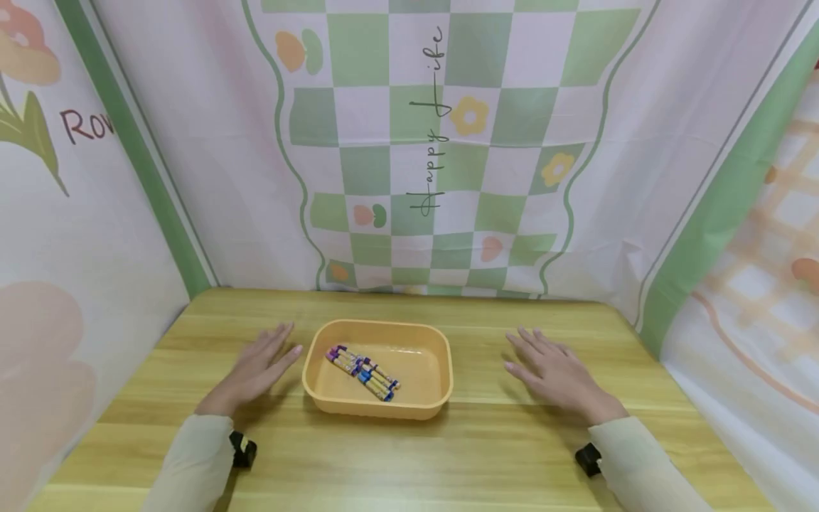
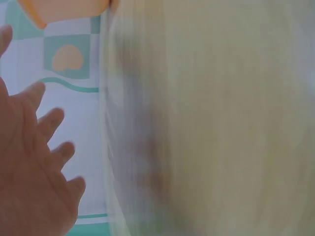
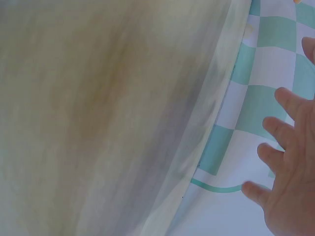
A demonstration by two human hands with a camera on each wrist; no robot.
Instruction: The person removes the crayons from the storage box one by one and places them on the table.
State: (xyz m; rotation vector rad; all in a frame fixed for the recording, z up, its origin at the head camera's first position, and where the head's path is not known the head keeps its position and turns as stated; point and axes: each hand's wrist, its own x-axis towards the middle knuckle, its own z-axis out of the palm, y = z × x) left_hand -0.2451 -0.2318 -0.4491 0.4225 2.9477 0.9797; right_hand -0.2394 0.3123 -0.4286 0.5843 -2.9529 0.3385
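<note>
Head view: a yellow-orange plastic tray (image 1: 384, 409) is found on the bench (image 1: 499, 455), set between the two hands. A cluster of slim banded cylinders (image 1: 376, 387), possibly batteries, is contained in its left and middle part. Nothing is held by either grip: the fingers of the left grip (image 1: 256, 366) are extended and parted just beside the tray wall, and those of the right grip (image 1: 561, 375) are likewise spread, well apart from the tray. Whether the bench is touched by either hand cannot be told.

Risks are judged as follows. The tray could be nudged or turned if its near wall were caught by the left thumb. The cylinders could be rolled or scattered across the tray floor if the tray were tilted, their round section offering little resistance. Two could be picked up for one, since they are closely packed. The tray rim could be snagged by the black wrist mount (image 1: 243, 450) during a low reach.

Materials are noted: the tray is smooth and faintly glossy, with rounded corners and shallow walls; the cylinders are marked in yellow, blue and purple; the bench is finished in streaked wood grain. A soft checked cloth (image 1: 358, 117) is hung behind, with shallow creases visible
</note>
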